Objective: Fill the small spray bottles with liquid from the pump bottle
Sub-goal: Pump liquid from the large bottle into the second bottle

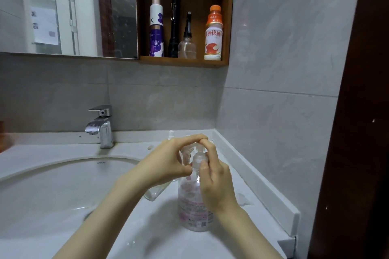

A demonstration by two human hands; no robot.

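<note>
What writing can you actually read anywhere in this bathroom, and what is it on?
"ARROW": white sink basin, on its rim.
"快线": orange-capped white drink bottle, wooden shelf.
"x": tall purple-and-white bottle, rest hidden.
Clear plastic pump bottle, pink label: too blurred.
Paper reflected in mirror: unreadable.

Grey tiled walls (284,59) back a white countertop (52,149); far left hangs a wide mirror (63,6), touching an open brown wooden cabinet (183,62).

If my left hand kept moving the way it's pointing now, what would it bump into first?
Probably the top of the pump bottle, where the right hand grips. The left hand, holding the small bottle, points straight at it; they may already touch.
</note>
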